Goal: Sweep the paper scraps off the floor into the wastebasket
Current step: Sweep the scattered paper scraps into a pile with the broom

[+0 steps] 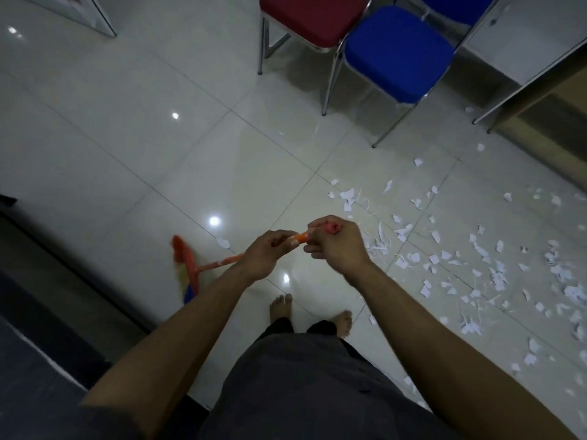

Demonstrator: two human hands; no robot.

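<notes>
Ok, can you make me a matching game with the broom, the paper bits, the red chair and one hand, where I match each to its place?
Things:
1. broom head
2. paper scraps
3. red chair
4. right hand

Places:
A. scattered over the floor on the person's right
B. gripping the top end of the broom handle
C. low down on the person's left
D. right beside the blue chair

Pairs: 1-C, 2-A, 3-D, 4-B.
</notes>
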